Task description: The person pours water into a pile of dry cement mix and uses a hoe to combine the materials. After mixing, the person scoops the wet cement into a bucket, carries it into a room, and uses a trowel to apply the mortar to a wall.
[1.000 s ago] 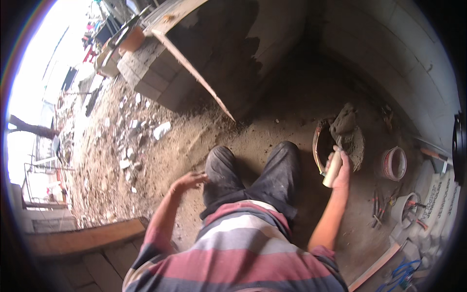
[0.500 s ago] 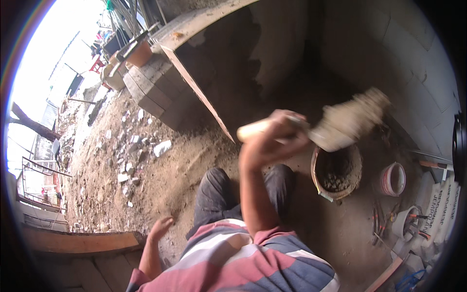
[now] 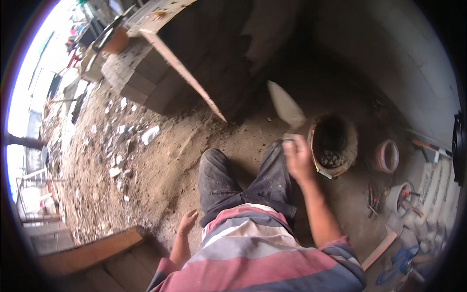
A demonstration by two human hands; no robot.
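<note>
My right hand [image 3: 297, 158] is closed around the handle of a trowel [image 3: 286, 104], just left of the mortar bucket. The trowel's pale blade points up and away to the left, with no heap of mortar visible on it. Grey, lumpy mortar [image 3: 335, 158] lies inside the bucket [image 3: 356, 141], right of my knees. Down by my left thigh hangs my left hand [image 3: 188, 221], fingers loosely extended and holding nothing.
A small pale pail [image 3: 387, 156] stands right of the bucket. Hand tools [image 3: 373, 200], a tool bucket [image 3: 399, 199] and stacked bags [image 3: 433, 194] sit farther right. Ahead rises a slab-topped structure [image 3: 182, 73]; rubble [image 3: 119, 151] covers the left ground. A plank [image 3: 97, 250] lies lower left.
My right hand has come down and right, toward the bucket's left side. The mortar lump seen at the trowel earlier is gone from it. My left hand appears farther right after the view shifted.
</note>
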